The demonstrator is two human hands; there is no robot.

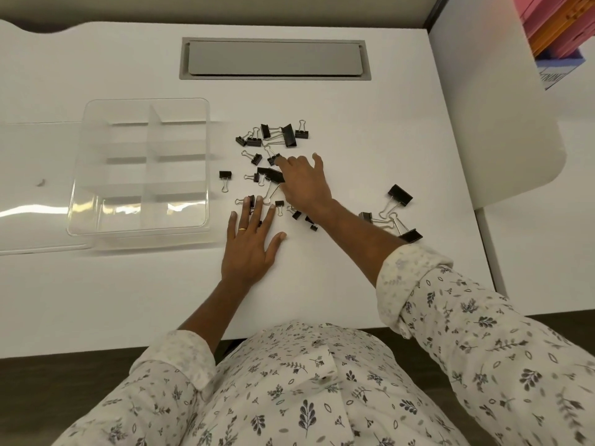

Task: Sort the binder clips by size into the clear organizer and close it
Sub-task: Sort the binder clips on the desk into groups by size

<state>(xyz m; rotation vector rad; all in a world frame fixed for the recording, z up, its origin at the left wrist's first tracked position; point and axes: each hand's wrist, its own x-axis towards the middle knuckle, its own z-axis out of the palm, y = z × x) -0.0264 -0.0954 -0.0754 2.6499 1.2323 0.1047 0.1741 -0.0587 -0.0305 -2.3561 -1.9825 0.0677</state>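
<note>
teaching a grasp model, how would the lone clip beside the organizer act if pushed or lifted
The lone clip probably slides, not rolls: its body looks flat-sided on a smooth desk. It looks small, so likely light; its wire handles stick out and may swing when pinched.

- Black metal binder clips with silver wire handles [288,135]: about twenty; some overlap or are partly covered, so the count is approximate. Four are plainly large.
- Clear plastic organizer box [154,156]: one, with eight compartments.
- Grey rectangular desk hatch [273,59]: one.
</note>
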